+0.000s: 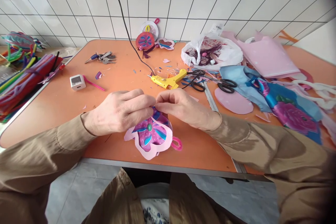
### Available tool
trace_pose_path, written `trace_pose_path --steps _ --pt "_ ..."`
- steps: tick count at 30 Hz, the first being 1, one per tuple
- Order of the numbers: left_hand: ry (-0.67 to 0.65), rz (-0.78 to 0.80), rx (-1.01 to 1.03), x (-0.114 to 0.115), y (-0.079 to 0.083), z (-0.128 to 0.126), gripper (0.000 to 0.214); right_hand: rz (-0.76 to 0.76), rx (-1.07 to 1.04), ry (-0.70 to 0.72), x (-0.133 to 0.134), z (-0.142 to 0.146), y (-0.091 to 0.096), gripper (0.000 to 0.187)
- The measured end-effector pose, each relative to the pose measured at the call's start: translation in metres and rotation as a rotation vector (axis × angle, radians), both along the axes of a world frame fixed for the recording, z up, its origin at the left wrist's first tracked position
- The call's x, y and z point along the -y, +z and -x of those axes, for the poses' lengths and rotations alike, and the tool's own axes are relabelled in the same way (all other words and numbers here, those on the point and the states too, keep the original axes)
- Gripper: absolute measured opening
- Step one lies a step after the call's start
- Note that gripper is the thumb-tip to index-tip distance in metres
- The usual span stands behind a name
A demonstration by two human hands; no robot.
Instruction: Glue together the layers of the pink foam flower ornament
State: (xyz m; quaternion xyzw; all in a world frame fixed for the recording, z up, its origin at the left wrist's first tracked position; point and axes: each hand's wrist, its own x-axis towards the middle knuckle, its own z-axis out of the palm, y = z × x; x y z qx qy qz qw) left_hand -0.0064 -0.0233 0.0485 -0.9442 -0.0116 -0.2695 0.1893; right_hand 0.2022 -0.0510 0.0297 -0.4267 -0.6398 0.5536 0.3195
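Our L hand & R hand each have the grip pinching the far edge of the flower, just our side of the glue gun, & it's prob. v. light, soft, easily creased, so best held by its rim.

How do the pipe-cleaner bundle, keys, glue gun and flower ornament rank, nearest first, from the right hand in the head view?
1. Flower ornament, at the right hand's fingertips
2. Glue gun, just ahead
3. Keys, ahead and left
4. Pipe-cleaner bundle, far left
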Motion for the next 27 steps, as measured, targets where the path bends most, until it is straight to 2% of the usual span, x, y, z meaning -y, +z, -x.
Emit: trace_pose_path --steps 6,12,17,27 --pt "0.016 0.03 -0.004 -0.0005 -0.0013 0.0008 0.013 -0.014 -0.025 0.028 0.0033 0.0002 0.0063 0.017" --pt "0.003 0.069 -0.046 -0.0005 -0.0022 0.0005 0.015 -0.237 0.091 0.0 0.0072 0.0023 0.0054 0.007" --pt "-0.012 0.084 -0.051 0.001 -0.0021 0.0001 0.015 -0.306 0.14 -0.038 0.0071 0.0033 0.0024 0.008" --pt "-0.014 0.047 -0.049 0.0019 -0.003 -0.001 0.013 -0.194 0.077 -0.007 0.0036 0.0038 0.001 0.01"
